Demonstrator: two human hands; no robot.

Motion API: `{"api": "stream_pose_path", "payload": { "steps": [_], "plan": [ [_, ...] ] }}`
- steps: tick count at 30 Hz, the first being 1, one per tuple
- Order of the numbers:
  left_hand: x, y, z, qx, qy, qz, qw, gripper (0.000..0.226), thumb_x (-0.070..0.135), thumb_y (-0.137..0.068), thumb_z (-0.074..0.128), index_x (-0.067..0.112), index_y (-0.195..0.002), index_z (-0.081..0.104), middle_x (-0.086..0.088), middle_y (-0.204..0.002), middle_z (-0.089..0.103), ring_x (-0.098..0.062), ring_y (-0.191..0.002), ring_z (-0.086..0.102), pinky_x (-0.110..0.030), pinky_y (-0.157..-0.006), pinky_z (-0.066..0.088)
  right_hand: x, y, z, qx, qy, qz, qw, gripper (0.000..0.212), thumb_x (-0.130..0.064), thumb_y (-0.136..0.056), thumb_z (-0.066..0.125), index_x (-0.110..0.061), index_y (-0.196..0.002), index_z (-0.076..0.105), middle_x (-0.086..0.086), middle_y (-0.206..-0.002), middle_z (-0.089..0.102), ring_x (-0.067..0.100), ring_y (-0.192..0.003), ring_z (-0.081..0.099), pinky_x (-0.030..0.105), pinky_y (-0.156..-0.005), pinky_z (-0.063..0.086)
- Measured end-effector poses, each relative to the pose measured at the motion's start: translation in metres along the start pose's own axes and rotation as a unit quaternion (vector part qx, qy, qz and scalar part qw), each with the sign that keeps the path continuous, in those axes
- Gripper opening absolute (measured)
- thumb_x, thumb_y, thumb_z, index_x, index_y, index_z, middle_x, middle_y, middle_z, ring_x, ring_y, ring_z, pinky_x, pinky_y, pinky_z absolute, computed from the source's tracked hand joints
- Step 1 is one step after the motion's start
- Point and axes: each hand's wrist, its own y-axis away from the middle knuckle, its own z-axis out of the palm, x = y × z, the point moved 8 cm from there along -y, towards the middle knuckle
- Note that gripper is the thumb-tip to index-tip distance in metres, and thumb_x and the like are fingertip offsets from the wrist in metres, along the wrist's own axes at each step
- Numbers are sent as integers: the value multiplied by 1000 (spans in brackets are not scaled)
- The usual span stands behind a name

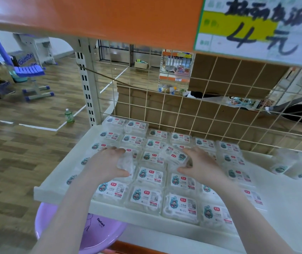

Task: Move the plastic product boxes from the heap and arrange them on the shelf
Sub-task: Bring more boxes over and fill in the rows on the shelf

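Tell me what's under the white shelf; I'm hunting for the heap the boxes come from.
Under the white shelf sits a purple plastic basin, at its front left. No boxes show in its visible part; the left forearm and the shelf hide the rest.

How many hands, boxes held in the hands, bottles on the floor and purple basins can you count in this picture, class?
Hands: 2 (left hand, right hand)
Held boxes: 2 (left box, right box)
Green bottle: 1
Purple basin: 1
Total: 6
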Motion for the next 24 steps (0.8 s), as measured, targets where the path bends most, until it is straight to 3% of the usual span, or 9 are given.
{"api": "stream_pose_path", "payload": {
  "steps": [4, 7, 10, 14, 19, 24],
  "plan": [
    [1, 1, 0, 7, -9, 2, 1000, 70, 50, -75, 68, 21, -134, 45, -1, -133, 49, -21, -124, 43, -30, -94, 39, -17, -4, -13, -44, 63, -77, 994, 82, -46, -76, 70, -35, -144, 26, -12, -148, 30, 8, -112, 48, 23, -84, 41],
    [0, 2, 0, 12, -6, -2, 1000, 69, 49, -75, 69, 21, -133, 47, 0, -131, 49, -21, -122, 44, -29, -89, 39, -39, -20, -23, -114, 125, -169, 971, 94, -26, -73, 76, -33, -147, 19, -14, -154, 19, 11, -132, 35, 26, -100, 31],
    [1, 2, 0, 12, -5, -3, 1000, 69, 49, -75, 69, 21, -134, 47, 0, -131, 49, -21, -122, 44, -29, -87, 39, -58, -34, -14, -196, 220, -246, 923, 101, -17, -71, 75, -24, -150, 12, -6, -157, 9, 10, -142, 15, 28, -113, 14],
    [1, 2, 0, 7, -9, 1, 1000, 71, 50, -76, 68, 21, -136, 45, -1, -134, 47, -21, -123, 44, -30, -92, 39, -62, -45, 3, -281, 284, -264, 878, 105, -12, -70, 77, -18, -150, 10, -1, -158, 8, 14, -144, 10, 33, -117, 13],
    [2, 1, 2, 1, -6, 5, 1000, 74, 50, -76, 67, 21, -139, 41, -1, -138, 45, -22, -125, 43, -31, -96, 40, -57, -49, 7, -282, 250, -247, 893, 101, -13, -69, 75, -20, -150, 15, -3, -157, 15, 15, -141, 20, 32, -113, 19],
    [2, 2, 3, 0, -2, 1, 1000, 74, 50, -76, 68, 22, -139, 41, 0, -138, 45, -22, -125, 42, -33, -96, 41, -58, -49, -12, -198, 155, -212, 944, 91, -36, -69, 73, -17, -145, 27, 2, -145, 37, 17, -127, 40, 35, -106, 35]
  ]
}}
